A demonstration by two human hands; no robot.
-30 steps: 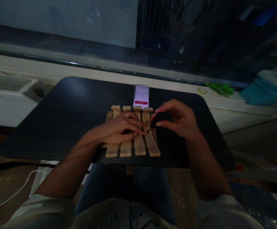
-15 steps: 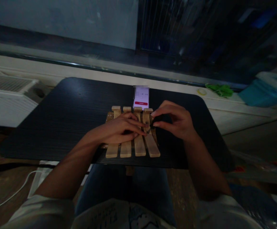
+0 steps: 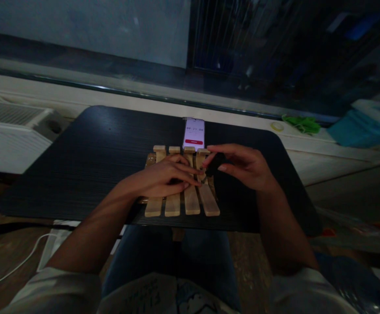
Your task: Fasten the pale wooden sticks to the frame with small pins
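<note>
A wooden slatted piece (image 3: 192,204) lies near the front edge of the table, its pale curved slats side by side on a brown base. My left hand (image 3: 166,176) rests flat across the slats, fingers stretched and apart. Its index and middle fingertips touch the rightmost slat, beside small dark spots that I cannot make out. Between the thumb and fingers of my right hand (image 3: 245,165) is a small black object (image 3: 214,165), held over the right edge of that slat. Its exact kind is too dark to tell.
Behind the slats a phone (image 3: 194,131) with a lit timer screen lies on the black table (image 3: 111,144). On the windowsill are a tape roll (image 3: 276,126), a green cloth (image 3: 302,124) and a teal container (image 3: 353,126). A white radiator (image 3: 16,131) stands at left.
My right hand has shifted slightly right and its thumb has moved away from the slat. The black object now shows more clearly between its fingers. My left hand stays in place.
</note>
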